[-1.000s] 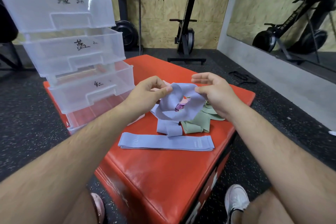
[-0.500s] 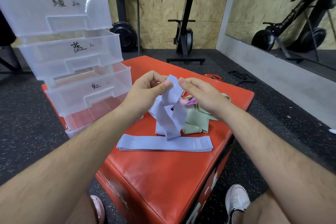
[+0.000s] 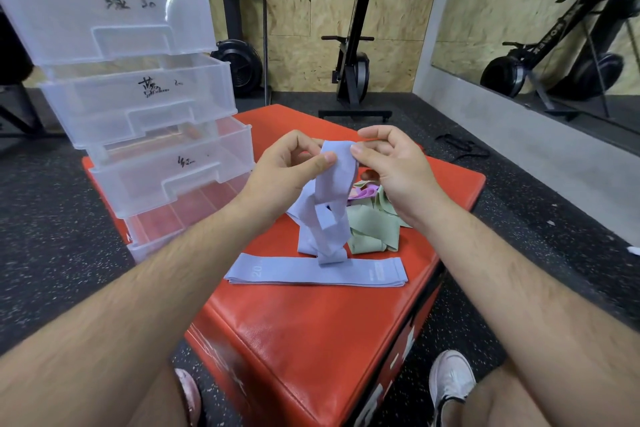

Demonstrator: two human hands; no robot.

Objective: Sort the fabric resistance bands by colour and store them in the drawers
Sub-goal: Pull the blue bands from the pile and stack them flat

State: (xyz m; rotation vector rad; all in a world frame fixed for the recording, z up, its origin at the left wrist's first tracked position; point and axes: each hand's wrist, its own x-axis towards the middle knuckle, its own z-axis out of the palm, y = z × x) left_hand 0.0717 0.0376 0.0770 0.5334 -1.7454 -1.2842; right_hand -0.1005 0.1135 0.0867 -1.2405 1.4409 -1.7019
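While the left grip (image 3: 287, 172) and right grip (image 3: 393, 166) both pinch the top of a lilac band (image 3: 337, 184) at frame centre, it hangs twisted, lower end reaching a flat lilac band (image 3: 294, 272) on the red padded box (image 3: 311, 340). Green bands (image 3: 370, 229) and a pink band (image 3: 363, 191) are piled just right of it. Clear drawers (image 3: 138, 104) are stacked upper left.

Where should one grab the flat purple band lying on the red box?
Pinch the flat band at its left end, by the printed 20, coming from above: it lies flat on the red box, that end is uncovered, while the held band dangles over its middle.
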